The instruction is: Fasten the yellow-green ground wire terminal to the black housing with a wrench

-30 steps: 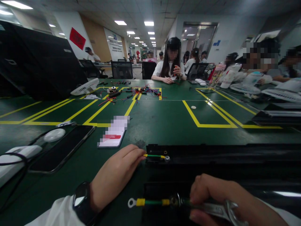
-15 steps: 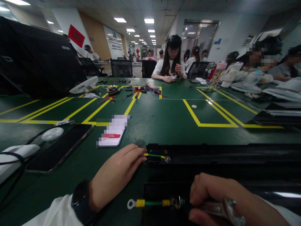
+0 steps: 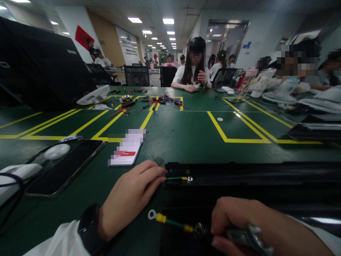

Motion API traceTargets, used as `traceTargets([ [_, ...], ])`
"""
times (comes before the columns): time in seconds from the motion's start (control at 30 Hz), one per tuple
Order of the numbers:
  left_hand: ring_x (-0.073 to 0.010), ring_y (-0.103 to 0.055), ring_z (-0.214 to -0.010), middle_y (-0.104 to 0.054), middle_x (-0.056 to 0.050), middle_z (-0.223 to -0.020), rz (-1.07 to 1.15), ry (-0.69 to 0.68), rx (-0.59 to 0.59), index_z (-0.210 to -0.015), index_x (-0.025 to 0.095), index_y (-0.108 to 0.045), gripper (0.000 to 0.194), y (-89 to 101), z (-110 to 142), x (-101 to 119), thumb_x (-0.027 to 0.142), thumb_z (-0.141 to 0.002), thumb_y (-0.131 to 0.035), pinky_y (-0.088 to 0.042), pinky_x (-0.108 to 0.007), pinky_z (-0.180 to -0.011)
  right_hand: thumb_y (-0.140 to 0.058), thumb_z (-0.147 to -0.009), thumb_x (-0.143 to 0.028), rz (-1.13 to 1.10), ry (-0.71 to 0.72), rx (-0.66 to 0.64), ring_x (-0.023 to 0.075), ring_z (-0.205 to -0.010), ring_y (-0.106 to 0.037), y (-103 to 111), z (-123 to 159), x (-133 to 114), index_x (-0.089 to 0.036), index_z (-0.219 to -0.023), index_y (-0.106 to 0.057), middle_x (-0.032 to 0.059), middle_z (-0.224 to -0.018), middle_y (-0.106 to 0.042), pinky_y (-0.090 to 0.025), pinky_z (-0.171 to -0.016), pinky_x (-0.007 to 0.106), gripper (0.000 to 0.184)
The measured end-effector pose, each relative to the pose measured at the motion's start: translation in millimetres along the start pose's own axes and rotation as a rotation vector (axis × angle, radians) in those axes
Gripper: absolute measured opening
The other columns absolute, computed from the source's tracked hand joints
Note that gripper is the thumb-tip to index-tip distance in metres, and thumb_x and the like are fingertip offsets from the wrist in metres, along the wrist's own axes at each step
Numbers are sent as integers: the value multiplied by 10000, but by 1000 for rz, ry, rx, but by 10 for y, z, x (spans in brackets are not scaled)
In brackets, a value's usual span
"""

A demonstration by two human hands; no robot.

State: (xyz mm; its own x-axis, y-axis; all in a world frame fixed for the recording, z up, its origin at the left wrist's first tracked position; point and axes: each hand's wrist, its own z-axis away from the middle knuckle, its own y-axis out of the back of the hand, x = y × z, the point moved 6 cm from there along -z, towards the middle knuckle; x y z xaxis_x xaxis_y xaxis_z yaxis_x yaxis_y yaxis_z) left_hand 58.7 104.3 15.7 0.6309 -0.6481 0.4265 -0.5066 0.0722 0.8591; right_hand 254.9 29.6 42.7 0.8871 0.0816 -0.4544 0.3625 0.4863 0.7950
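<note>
My left hand is closed in a pinch on the left end of a short green wire with yellow ends. A round screw head sits at the wire's other end, on a long black metal strip. My right hand is wrapped around a metal wrench, beside a second black part in front. At its fingertips a second green wire with yellow sleeves slants up leftward to a free ring terminal. The right fingers partly hide the fastener at its lower end.
A lit phone and a dark phone lie to the left near a cable. Farther back are a pile of wires, yellow tape lines and a white disc. A person sits across the table.
The lower wire has swung from level to slanting, its ring terminal rising. My left fingers now cover the upper wire's yellow left end. My right hand has shifted slightly left with the wrench.
</note>
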Motion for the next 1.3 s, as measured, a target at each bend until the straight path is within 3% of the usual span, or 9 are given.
traceTargets([
  [0.17, -228, -495, -1079, -454, -61, -1211, -50, -63, 61, -1101, 237, -611, 195, 24, -67, 40, 178, -957, -493, -436, -396, -890, -688, -655, -60, 36, 194, 122, 134, -527, -624, 135, 3, -95, -243, -712, -641, -61, -663, -715, -376, -448, 184, 197],
  [0.27, -218, -474, -1145, -446, -51, -1258, -59, -151, -5, -1107, 250, -620, 236, 14, -202, 118, 150, -963, -461, -416, -371, -946, -706, -641, -40, 21, 287, 102, 115, -521, -629, 170, -3, -139, -238, -725, -645, -70, -675, -723, -373, -441, 166, 224],
  [0.4, -200, -562, -1048, -518, -19, -1223, -103, -240, -172, -1109, 287, -629, 274, -19, -429, 240, 115, -933, -507, -464, -322, -858, -695, -674, -41, 27, 286, 89, 111, -539, -639, 218, -39, -152, -236, -729, -648, -62, -706, -731, -377, -444, 158, 208],
  [0.57, -182, -633, -856, -545, -2, -1214, -163, -311, -284, -1045, 297, -666, 190, -65, -631, 359, 224, -958, -514, -483, -315, -737, -706, -700, -113, 52, 267, 87, 128, -583, -630, 246, -53, -198, -255, -757, -654, -58, -721, -718, -395, -486, 183, 161],
  [0.7, -195, -640, -895, -544, 3, -1240, -188, -365, -324, -992, 277, -681, 184, -119, -719, 409, 241, -965, -503, -473, -314, -762, -655, -804, -242, 1, 253, 45, 153, -632, -626, 248, -78, -261, -268, -805, -658, -41, -678, -683, -438, -549, 206, 26],
  [0.83, -193, -637, -914, -551, 6, -1236, -199, -401, -350, -1080, 285, -643, 194, -152, -757, 439, 258, -979, -479, -464, -303, -771, -636, -830, -289, -9, 257, 7, 165, -652, -626, 238, -131, -307, -274, -826, -665, -33, -672, -678, -447, -566, 216, 33],
  [1.13, -171, -611, -877, -581, 1, -1117, -215, -463, -405, -1004, 220, -595, 127, -183, -754, 495, 177, -971, -481, -465, -269, -727, -665, -759, -215, 79, 176, -31, 187, -684, -643, 184, -66, -166, -294, -805, -675, -44, -804, -725, -404, -542, 248, 93],
  [1.3, -184, -603, -816, -573, -18, -1119, -235, -507, -421, -987, 206, -565, 141, -181, -745, 519, 107, -886, -570, -466, -285, -695, -648, -741, -209, 43, 227, -37, 198, -683, -661, 208, -72, -184, -278, -830, -655, -38, -811, -731, -405, -542, 256, 113],
])
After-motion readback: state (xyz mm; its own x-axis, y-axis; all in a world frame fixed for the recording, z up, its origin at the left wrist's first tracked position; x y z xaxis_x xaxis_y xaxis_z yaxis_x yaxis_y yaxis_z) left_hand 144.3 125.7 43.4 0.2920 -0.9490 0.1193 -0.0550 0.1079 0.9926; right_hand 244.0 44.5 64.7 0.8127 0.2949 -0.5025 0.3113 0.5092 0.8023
